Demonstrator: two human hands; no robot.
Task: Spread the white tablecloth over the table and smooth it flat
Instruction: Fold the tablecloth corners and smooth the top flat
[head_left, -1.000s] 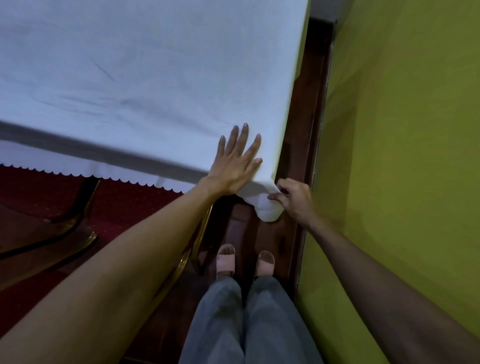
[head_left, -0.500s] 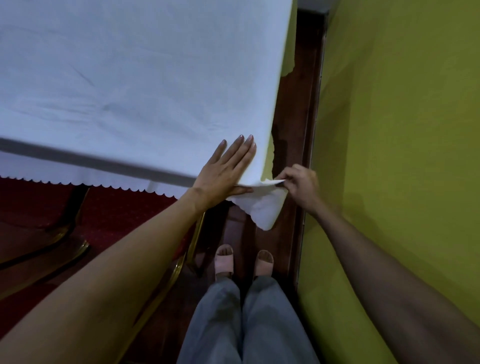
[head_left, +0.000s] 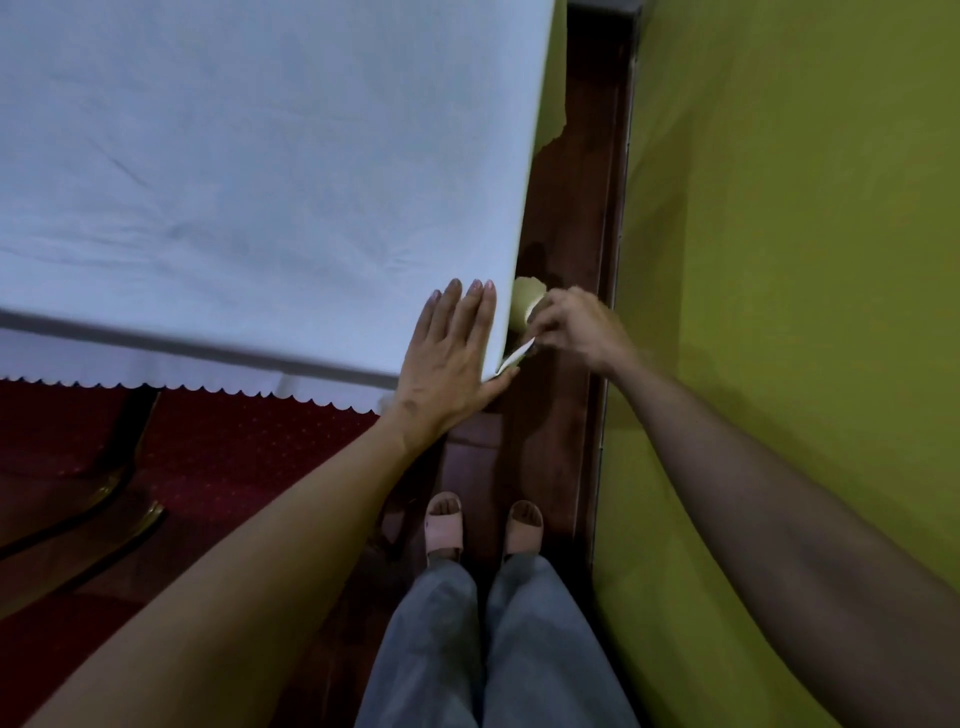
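Observation:
The white tablecloth (head_left: 260, 171) covers the table top, with faint creases across it and a scalloped hem hanging over the near edge. My left hand (head_left: 447, 358) lies flat with fingers together on the cloth at the near right corner. Just right of that corner, my right hand (head_left: 569, 325) pinches the cloth's corner flap, pulled up and sideways off the table edge. The table itself is hidden under the cloth.
A yellow-green wall (head_left: 779, 312) stands close on the right, leaving a narrow strip of dark wooden floor (head_left: 571, 208) beside the table. A chair (head_left: 78, 493) with a red seat and gilt frame sits at lower left. My feet (head_left: 483, 525) stand by the corner.
The right hand has lifted the hanging corner flap up and along the table's right side. The left hand has closed its fingers and slid to the very corner.

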